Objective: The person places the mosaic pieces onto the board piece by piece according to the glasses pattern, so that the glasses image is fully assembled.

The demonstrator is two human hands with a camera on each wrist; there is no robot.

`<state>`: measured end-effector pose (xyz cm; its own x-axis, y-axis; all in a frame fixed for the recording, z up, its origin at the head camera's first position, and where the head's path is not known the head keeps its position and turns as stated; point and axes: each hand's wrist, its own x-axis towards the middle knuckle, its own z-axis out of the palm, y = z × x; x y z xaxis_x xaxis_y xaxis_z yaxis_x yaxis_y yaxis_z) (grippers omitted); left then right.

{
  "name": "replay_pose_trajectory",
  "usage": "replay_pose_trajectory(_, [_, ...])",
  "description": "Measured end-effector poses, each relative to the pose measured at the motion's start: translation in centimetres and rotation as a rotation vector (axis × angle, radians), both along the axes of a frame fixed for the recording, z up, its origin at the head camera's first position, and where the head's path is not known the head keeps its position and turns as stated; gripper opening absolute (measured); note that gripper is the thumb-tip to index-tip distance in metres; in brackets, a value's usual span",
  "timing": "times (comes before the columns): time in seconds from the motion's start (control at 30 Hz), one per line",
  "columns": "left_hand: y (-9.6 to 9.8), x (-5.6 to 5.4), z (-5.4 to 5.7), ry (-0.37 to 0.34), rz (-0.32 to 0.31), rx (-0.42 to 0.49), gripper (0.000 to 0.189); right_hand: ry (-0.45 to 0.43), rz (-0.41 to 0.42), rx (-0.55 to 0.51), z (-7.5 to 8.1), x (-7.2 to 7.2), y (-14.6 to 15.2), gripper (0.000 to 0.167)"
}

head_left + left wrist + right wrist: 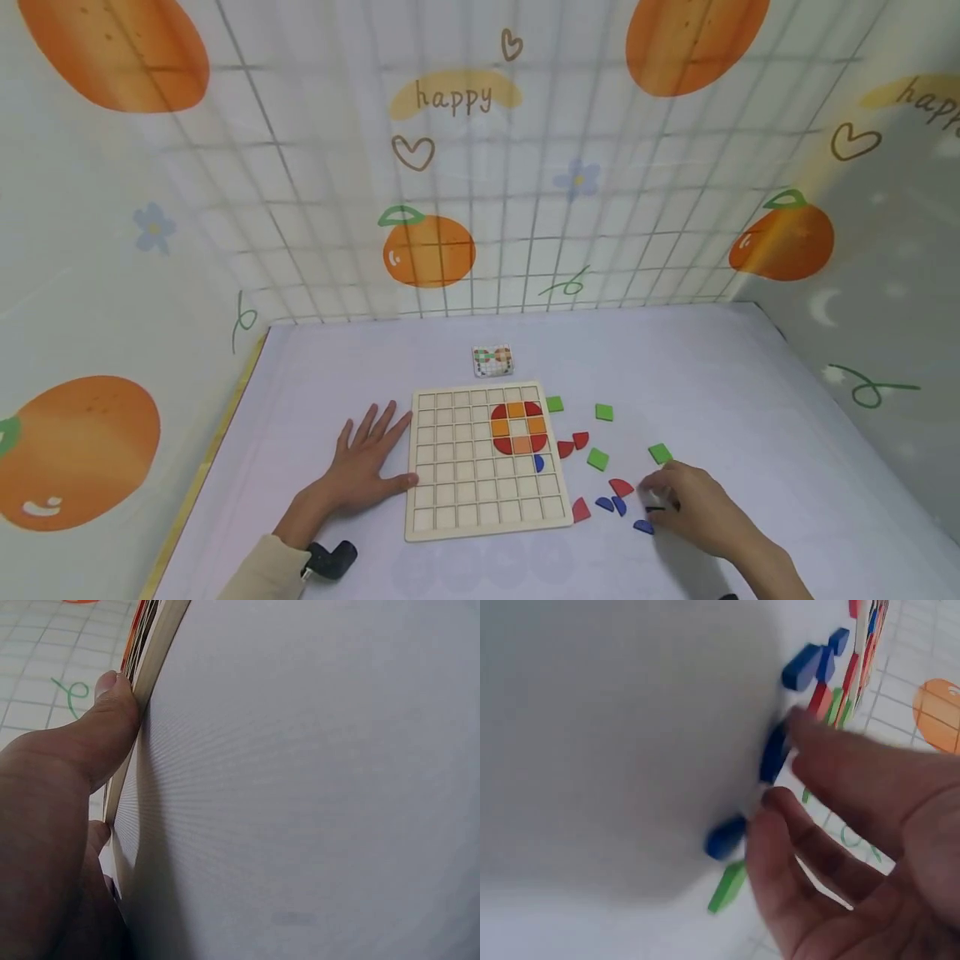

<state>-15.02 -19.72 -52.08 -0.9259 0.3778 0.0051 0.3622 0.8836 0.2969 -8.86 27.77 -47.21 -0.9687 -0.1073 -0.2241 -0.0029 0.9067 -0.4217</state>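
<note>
In the head view, my left hand (363,473) lies with fingers spread at the left edge of the pale wooden grid board (442,517). Its thumb rests on the rim. My right hand (693,507) is low over the table to the right of the board, thumb and fingers curled. Between thumb and fingertip, in the right wrist view, is a blurred blue piece (774,754), pinched near its ends. Another blue piece (726,838) lies by the fingertips. On the board, red corner pieces (502,411) and orange squares (500,427) form a ring, with a blue half-circle (539,463) below it.
Loose pieces lie right of the board: green squares (597,459), red pieces (621,487) and blue half-circles (643,527). A small pattern card (492,361) sits behind the board. Printed curtains (330,250) stand at the back and sides of the white table (337,358).
</note>
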Motion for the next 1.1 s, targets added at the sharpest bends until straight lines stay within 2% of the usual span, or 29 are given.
replay_pose_trajectory(0.23, [-0.2, -0.3, -0.3, 0.004, -0.01, -0.007, 0.1, 0.003, 0.007, 0.004, -0.2, 0.9, 0.7, 0.017])
replay_pose_trajectory(0.47, [-0.2, -0.2, -0.1, -0.009, -0.005, -0.002, 0.1, -0.014, 0.025, -0.062, -0.5, 1.1, -0.4, 0.018])
replay_pose_trajectory(0.63, [0.1, 0.0, 0.0, -0.011, -0.001, 0.0, 0.1, -0.035, 0.066, -0.094, -0.5, 1.2, -0.4, 0.023])
replay_pose_trajectory(0.87, [0.0, 0.1, -0.1, -0.002, -0.003, -0.003, 0.1, -0.028, 0.175, -0.107, -0.6, 1.7, 0.5, 0.023])
replay_pose_trajectory(1.1, [0.0, -0.1, -0.1, 0.0, -0.002, -0.006, 0.1, -0.055, 0.17, -0.211, -0.9, 1.8, 0.2, 0.021])
